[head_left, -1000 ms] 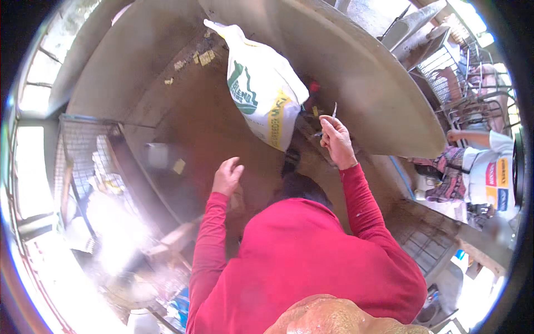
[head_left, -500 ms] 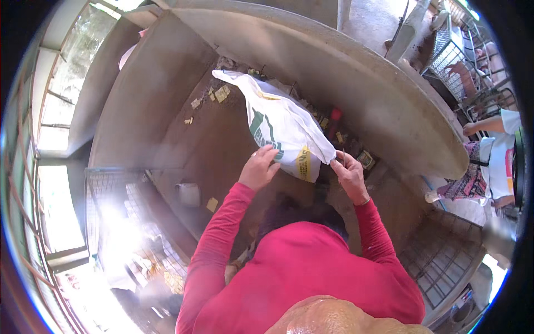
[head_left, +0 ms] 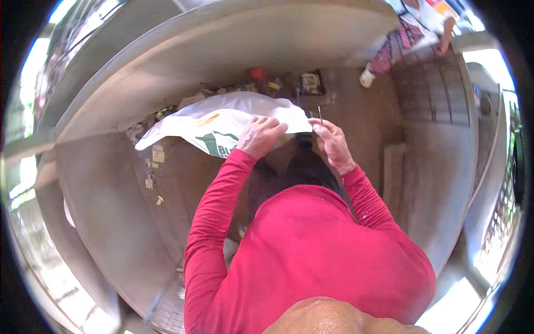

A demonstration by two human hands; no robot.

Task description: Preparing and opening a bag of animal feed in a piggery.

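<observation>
A white woven sack [head_left: 189, 122] with green and yellow printing stretches from the left toward my hands, sagging in the middle. My left hand [head_left: 260, 137] is closed over the sack's near edge, its fingers curled on the fabric. At the sack's right-hand end, my right hand [head_left: 332, 145] pinches the corner between thumb and fingers. A thin, pointed metal tool [head_left: 320, 113] sticks up from the fingers of that same hand; its kind is too small to tell.
A curved concrete wall [head_left: 233, 44] closes off the far side. Along its foot lie scraps of litter, a red object [head_left: 257, 73] and a dark, square-looking item [head_left: 310, 83]. Yellowish scraps [head_left: 158, 153] are scattered at left. Another person [head_left: 397, 44] stands at the far right.
My view has turned to the right, so the wall and the other person appear shifted leftward. My left hand has gone from resting open-fingered by the sack to curling over its edge.
</observation>
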